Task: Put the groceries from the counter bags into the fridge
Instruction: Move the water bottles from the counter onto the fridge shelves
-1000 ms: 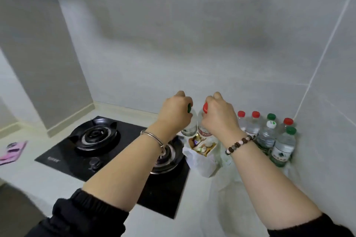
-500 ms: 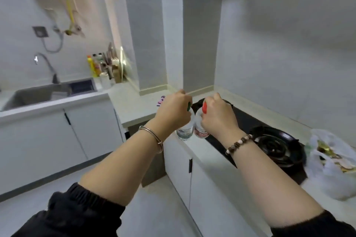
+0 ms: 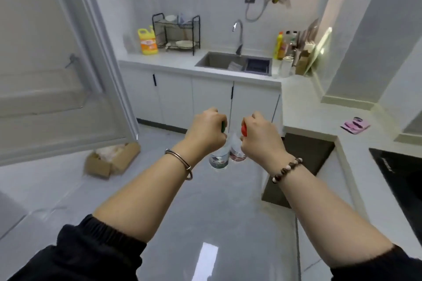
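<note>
We have one small bottle in each of our hands. Our left hand [image 3: 206,131] is curled tight round the top of the green-cap water bottle [image 3: 219,162]. Our right hand [image 3: 260,137] is curled round the top of the red-cap water bottle [image 3: 237,156]. Both bottles hang down over the floor [image 3: 217,212], close side by side.

The fridge door [image 3: 57,64] stands open on our left (we cannot see inside the fridge itself from here). To do this bit well, we think we should hold the tops firmly so nothing slips, turn left and walk slowly. The cardboard box [image 3: 109,162] sits on the floor near the door, so we should step round it. Then we can stand each bottle upright in the door shelf [image 3: 45,102], one at a time, and let go only when it stands by itself
</note>
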